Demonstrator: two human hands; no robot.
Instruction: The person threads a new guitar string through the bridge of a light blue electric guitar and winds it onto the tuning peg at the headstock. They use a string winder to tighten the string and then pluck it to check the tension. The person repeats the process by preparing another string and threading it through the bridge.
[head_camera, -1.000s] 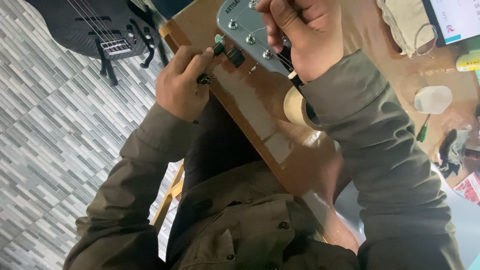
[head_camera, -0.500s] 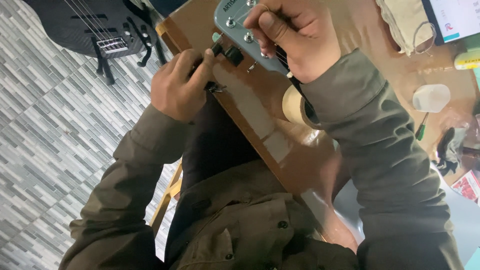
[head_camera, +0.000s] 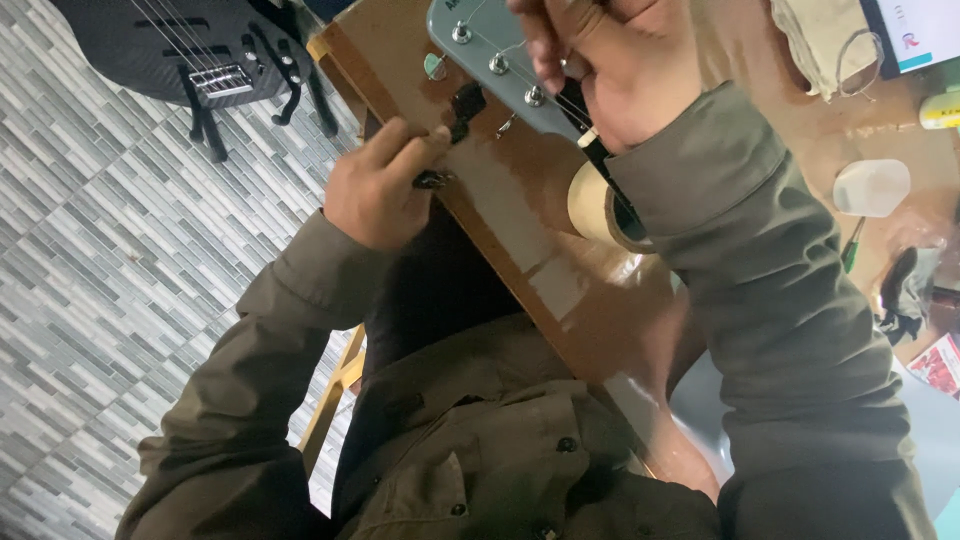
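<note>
Head view: top centre of the frame, the grey headstock (head_camera: 480, 50) lies on the brown tabletop (head_camera: 520, 210). The left hand (head_camera: 375, 190) sits left of centre at the table edge, fingers pinched on a small black winder (head_camera: 455, 110) just below a tuning peg (head_camera: 434, 66). The right hand (head_camera: 610, 60), top centre, is closed over the strings by the nut. A tape roll (head_camera: 595, 205) sits just under its sleeve. A dark bass (head_camera: 190, 50) stands upper left on the tiled floor (head_camera: 120, 250).
</note>
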